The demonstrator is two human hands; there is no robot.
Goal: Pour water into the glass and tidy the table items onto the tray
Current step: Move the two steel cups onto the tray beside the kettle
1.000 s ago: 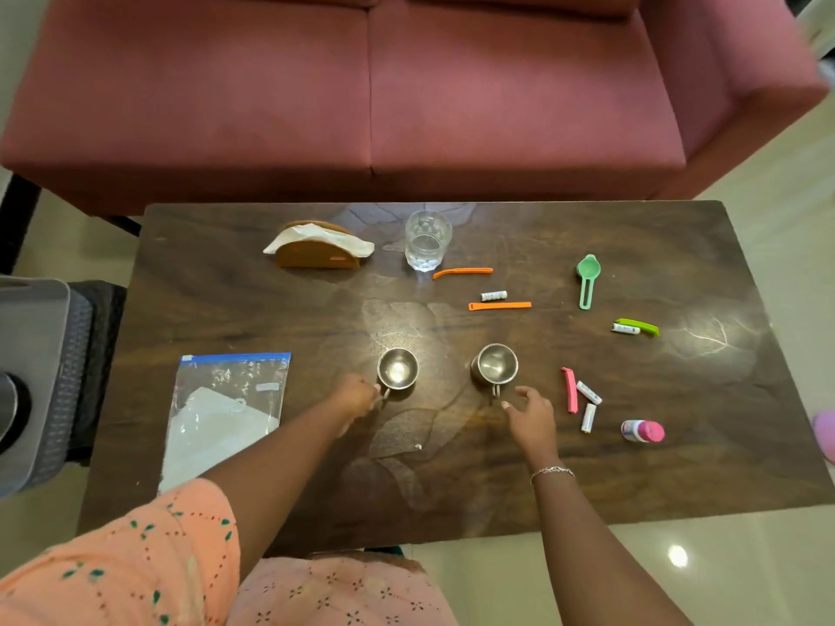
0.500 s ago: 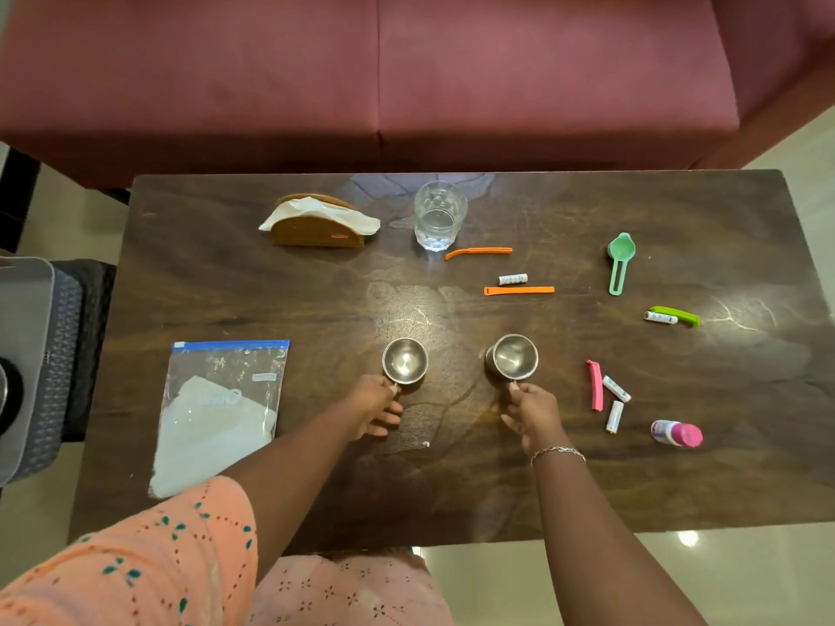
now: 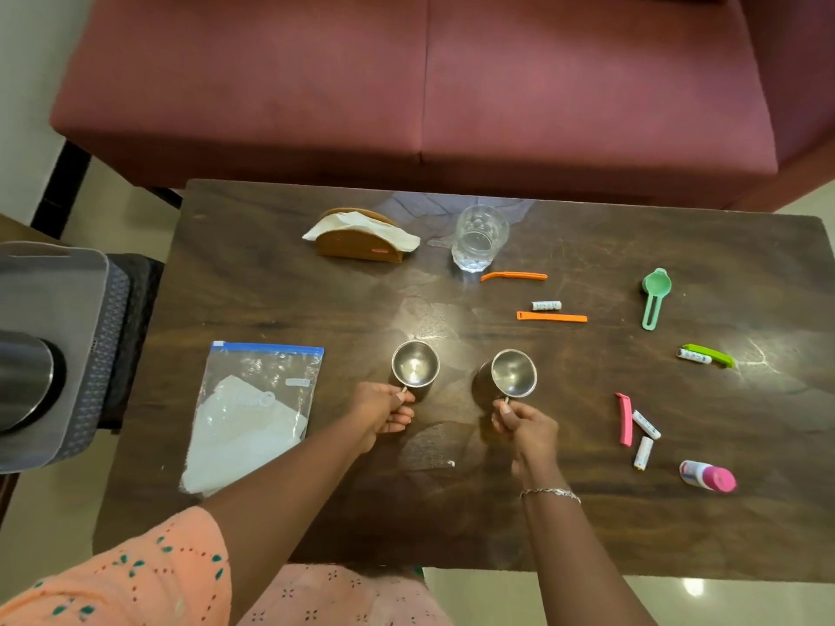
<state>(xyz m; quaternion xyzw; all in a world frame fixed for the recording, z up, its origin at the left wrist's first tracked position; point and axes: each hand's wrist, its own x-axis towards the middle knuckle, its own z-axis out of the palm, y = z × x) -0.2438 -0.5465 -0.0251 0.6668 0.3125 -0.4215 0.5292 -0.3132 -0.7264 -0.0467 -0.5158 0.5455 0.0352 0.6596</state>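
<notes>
Dark table (image 3: pixel 316 309); hands' two upright steel cups (image 3: pixel 415 366), handles toward person.

Left sleeve (image 3: pixel 135 576): peach-orange fabric, short, dotted with tiny eyelet holes and small teal leaf marks.
Lap garment (image 3: pixel 343 598): paler pink cloth with a small dark flower print (only a strip shows at the near edge).
Left hand (image 3: pixel 379 411): bare, no ring or band visible.
Right hand (image 3: pixel 526 429): bare.
Right wrist: thin silver chain bracelet (image 3: pixel 549 492), lying loosely across it.
</notes>
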